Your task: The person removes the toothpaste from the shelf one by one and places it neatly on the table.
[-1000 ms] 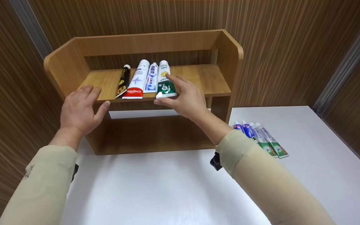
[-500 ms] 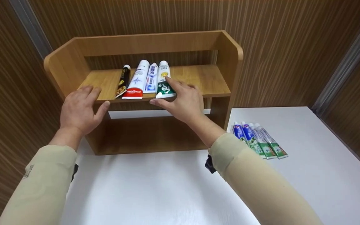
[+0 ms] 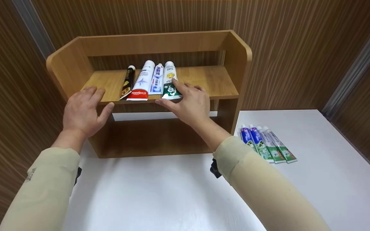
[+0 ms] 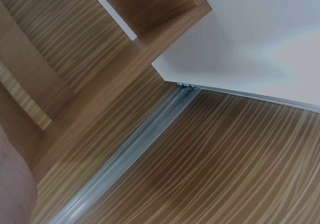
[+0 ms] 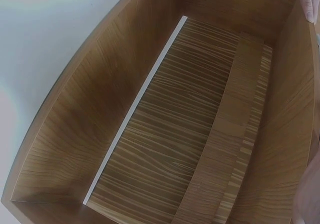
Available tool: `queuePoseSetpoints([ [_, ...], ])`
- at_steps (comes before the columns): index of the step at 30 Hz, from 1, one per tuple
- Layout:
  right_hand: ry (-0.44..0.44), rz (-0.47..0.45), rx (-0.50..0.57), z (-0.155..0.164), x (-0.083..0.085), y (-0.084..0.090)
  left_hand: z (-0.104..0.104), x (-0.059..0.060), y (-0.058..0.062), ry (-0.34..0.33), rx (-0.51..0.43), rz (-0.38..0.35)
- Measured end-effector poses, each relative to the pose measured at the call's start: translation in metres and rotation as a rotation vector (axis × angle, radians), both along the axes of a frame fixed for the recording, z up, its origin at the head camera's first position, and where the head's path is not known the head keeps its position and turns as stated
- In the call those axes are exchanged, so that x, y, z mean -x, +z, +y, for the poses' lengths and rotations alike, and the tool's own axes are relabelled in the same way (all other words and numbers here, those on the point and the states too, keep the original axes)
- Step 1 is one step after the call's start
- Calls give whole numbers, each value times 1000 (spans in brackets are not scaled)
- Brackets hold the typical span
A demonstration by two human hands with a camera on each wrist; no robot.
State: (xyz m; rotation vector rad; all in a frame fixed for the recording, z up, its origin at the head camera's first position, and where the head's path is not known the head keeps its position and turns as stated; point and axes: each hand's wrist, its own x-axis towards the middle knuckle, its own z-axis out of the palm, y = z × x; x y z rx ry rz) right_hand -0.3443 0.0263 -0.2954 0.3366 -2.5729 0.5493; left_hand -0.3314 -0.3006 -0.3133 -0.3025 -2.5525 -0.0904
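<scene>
A wooden shelf unit (image 3: 75, 67) stands on a white table (image 3: 159, 192) against a wood-panelled wall. On its upper shelf lie a black tube (image 3: 127, 82), a white and red tube (image 3: 141, 81), a blue and white tube (image 3: 157, 80) and a green and white tube (image 3: 170, 78), side by side. My right hand (image 3: 189, 103) rests on the lower end of the green tube, fingers straight, thumb at the shelf's front edge. My left hand (image 3: 83, 110) lies flat on the shelf's front left edge, holding nothing. The right wrist view shows the unit's lower compartment (image 5: 170, 134).
Several blue and green toothpaste tubes (image 3: 267, 143) lie in a row on the table right of the unit. The wall (image 4: 200, 174) closes in on the left, and a metal strip (image 3: 352, 77) runs down the wall on the right.
My right hand has pushed the green tube a little further back onto the shelf. The left hand has stayed in place.
</scene>
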Motion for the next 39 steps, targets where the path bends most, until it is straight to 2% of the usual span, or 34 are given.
queuePoseSetpoints([
  [17,35,17,112,3,-1,-4,1,-1,0,11,10,-6],
  [22,56,49,155,4,-2,-3,0,0,0,9,1,-1],
  [30,131,142,284,7,0,-7,0,1,0,19,6,-4],
  [39,173,172,388,14,-3,-7,1,2,0,13,6,-8],
])
